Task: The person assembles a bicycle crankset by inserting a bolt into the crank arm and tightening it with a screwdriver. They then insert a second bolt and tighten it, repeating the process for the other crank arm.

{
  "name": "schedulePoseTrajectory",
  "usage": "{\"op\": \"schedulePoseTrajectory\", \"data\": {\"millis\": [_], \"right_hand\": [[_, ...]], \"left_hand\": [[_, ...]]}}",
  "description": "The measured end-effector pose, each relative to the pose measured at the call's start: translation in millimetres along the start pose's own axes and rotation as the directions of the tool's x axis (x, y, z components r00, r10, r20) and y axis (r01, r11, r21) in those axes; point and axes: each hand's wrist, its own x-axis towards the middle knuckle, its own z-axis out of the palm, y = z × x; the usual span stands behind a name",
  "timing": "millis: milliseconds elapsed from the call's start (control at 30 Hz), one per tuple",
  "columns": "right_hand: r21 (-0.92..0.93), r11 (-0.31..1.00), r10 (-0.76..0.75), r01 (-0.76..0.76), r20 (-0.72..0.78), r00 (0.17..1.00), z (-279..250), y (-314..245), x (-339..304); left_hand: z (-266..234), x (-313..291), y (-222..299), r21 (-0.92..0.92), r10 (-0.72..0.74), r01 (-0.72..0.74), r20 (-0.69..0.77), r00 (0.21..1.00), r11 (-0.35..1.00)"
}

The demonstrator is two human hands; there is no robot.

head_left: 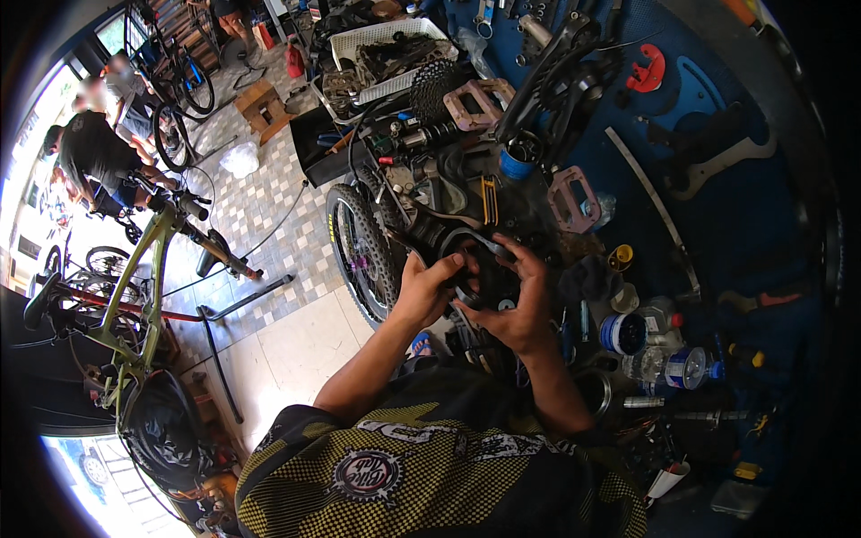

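Note:
Over the cluttered workbench, my left hand (425,289) and my right hand (524,300) hold a dark ring-shaped part (489,246) between them. My left thumb presses on its near left side, with the fingers bent behind it. On the other side, my right thumb and fingers curl round its edge. The part's exact kind cannot be made out, since its dark colour blends with the clutter behind. Just beyond the hands lies a yellow slotted piece (490,200), and a pink bicycle pedal (574,199) is to the right of it.
Left of the bench stands a knobbly-tyred wheel (360,247). A green bicycle frame (148,278) is farther left, with people (100,148) beyond. A white basket (395,45) of parts, a blue tub (518,160) and a clear plastic bottle (665,368) crowd the bench.

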Motion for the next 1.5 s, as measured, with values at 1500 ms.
{"op": "schedulePoseTrajectory", "data": {"millis": [1500], "right_hand": [[0.034,0.973,0.220,-0.228,0.156,0.963,-18.9,-55.6,-19.0]], "left_hand": [[-36.3,-17.8,5.1,0.234,0.197,-0.269,0.291,0.936,0.934]]}}
